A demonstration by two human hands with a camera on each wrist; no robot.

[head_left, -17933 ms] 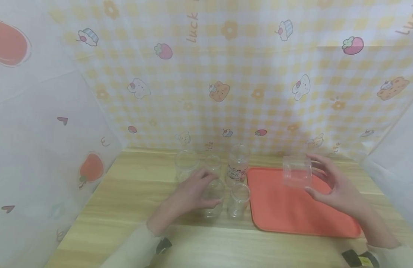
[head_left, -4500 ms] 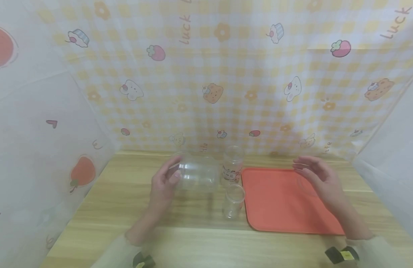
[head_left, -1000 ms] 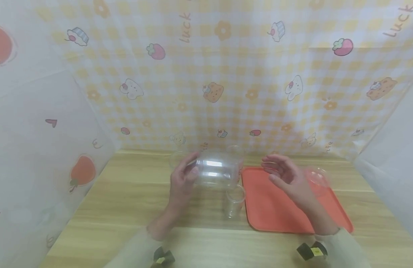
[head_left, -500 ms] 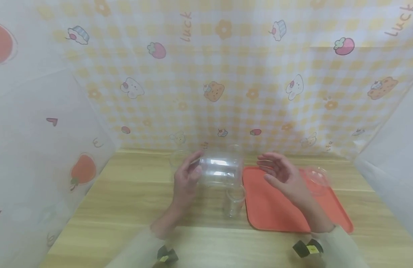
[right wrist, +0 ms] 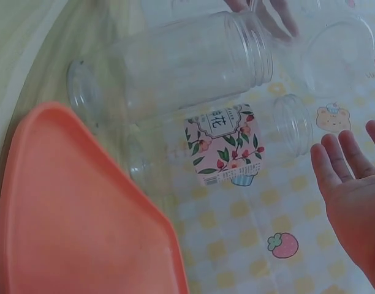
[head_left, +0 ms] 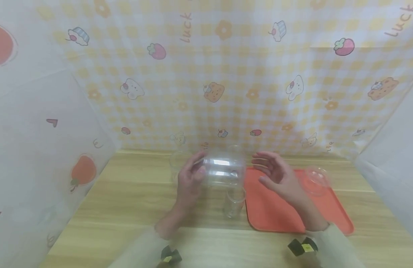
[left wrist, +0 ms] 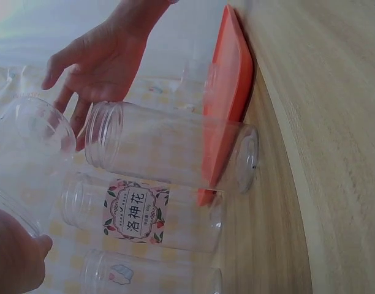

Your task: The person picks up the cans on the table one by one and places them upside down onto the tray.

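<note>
Left hand (head_left: 190, 182) gripping jar (head_left: 224, 172) sideways, right hand (head_left: 278, 176) wide, unloaded, above tray (head_left: 271, 212), gap between it and jar's edge.

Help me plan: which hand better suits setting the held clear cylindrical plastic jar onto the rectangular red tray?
Likely the right hand: empty, over the tray; the left hand, gripping the jar, is outside.

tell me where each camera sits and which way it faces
Head: worn on the head, facing forward and down at the wooden table and red tray; left hand, right hand and sleeves show.
Left wrist: on that wrist, picture sideways, looking across at the labelled jar; parts of both hands show.
Right wrist: on that wrist, also sideways, looking past the tray at that jar; parts of both hands show.
Wrist views share the labelled jar and tray.
</note>
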